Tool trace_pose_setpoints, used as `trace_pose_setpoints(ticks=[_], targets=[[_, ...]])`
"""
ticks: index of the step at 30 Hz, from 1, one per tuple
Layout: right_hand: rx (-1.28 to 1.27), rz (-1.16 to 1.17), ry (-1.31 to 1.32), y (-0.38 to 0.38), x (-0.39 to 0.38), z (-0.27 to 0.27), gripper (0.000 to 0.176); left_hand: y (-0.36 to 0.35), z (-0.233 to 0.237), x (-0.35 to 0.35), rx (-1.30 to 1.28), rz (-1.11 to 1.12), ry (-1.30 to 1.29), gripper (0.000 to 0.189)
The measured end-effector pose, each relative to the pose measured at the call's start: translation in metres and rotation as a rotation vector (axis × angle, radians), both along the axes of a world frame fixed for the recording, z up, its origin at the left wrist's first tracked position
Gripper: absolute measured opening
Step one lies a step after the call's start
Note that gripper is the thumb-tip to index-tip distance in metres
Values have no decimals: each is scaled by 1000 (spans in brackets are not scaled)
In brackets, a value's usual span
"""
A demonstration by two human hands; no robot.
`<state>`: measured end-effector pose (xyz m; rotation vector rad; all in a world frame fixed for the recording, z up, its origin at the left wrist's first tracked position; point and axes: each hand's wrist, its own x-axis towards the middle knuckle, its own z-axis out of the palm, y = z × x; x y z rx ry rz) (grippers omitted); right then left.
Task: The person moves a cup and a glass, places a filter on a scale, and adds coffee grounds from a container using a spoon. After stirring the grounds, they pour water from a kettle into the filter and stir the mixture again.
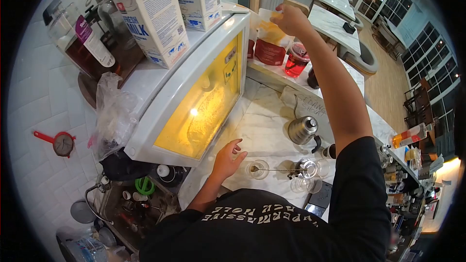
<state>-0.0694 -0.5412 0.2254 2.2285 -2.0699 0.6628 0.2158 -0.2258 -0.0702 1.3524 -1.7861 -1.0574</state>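
Note:
My left hand (227,159) hovers over the marble counter with its fingers apart, holding nothing, left of a small glass (257,169). A long thin bar spoon (281,170) reaches across that glass toward a metal-topped vessel (307,167). My right arm stretches forward to the raised ledge. There my right hand (292,21) has its fingers curled at the upper part of a red and yellow pouch (270,51); I cannot tell what is between them. Just below that hand stands a lidded cup of red drink (296,59). A steel gooseneck kettle (302,130) rests on the counter.
A white display case with a yellow-lit window (204,106) stands at left, with milk cartons (150,19) and a syrup bottle (82,43) on top. A cluttered sink (131,213) is at lower left. Bottles (410,136) line the right side; dining tables (335,24) lie beyond.

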Motion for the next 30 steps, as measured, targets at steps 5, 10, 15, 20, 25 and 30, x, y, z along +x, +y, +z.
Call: trace_pose_setpoints(ticks=[5,10,15,20,25,30], targets=[[-43,-13,-38,-12,9,-7,33,4,1,7,24,-2,-11,57],[-78,-27,-104,-12,15,-6,28,5,0,0,34,-5,17,57],[-32,9,-86,-13,12,-1,30,7,0,-4,54,-23,4,56],[11,28,-49,-22,4,-1,33,8,0,-1,76,-14,1,55],[10,87,-54,-19,3,-2,37,10,-2,1,83,-3,1,55],[27,96,-42,-25,1,-3,39,11,-5,2,97,5,12,55]])
